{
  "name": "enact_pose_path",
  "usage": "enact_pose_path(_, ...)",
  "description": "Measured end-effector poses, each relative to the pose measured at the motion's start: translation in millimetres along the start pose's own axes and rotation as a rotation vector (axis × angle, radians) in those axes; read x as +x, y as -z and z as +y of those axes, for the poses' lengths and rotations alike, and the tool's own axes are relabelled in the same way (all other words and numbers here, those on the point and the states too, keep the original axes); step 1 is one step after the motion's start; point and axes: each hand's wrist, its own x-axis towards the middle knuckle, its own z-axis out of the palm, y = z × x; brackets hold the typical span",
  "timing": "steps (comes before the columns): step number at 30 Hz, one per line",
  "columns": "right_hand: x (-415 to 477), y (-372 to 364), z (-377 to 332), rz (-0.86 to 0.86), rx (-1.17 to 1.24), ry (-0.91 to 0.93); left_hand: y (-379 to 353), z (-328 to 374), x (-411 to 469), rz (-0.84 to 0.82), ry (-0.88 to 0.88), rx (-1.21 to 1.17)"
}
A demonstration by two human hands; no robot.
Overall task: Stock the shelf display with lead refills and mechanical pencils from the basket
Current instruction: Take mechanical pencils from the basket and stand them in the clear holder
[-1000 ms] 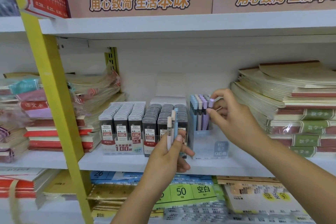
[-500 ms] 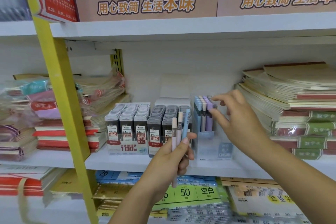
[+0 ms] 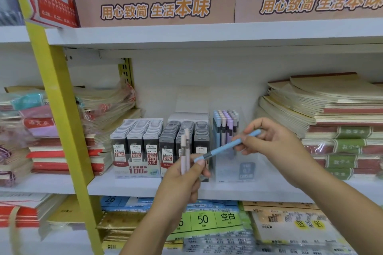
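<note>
The fingers of my right hand pinch a blue mechanical pencil. My left hand grips two pink pencils upright. Behind them the white shelf carries lead refill trays and a clear pencil box, with notebook stacks on either side.

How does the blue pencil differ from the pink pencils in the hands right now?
Colour: the blue pencil is light blue; the pink pencils are pale pink.
Pose: the blue pencil slants across; the pink pencils stand nearly upright.
Hold: the right hand pinches the blue pencil's upper end; the left hand grips the pink pencils.
Both are slim pastel pencils held in front of the shelf.
</note>
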Motion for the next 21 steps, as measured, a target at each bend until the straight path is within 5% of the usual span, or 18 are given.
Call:
enact_pose_path(5, 3, -8, 0, -0.222, -0.226, -0.105, 15, 14, 4, 0.113, -0.114, 0.000)
enact_pose_path(11, -1, -37, -1, -0.208, -0.601, 0.158, 3, 30, 7, 0.027, -0.154, 0.244)
enact_pose_path(18, 24, -13, -25, 0.111, -0.194, 0.372, 7, 25, 8, -0.001, -0.051, 0.125)
enact_pose_path(21, 33, -17, -15, 0.156, -0.333, 0.416, 11, 17, 4, 0.022, -0.066, 0.201)
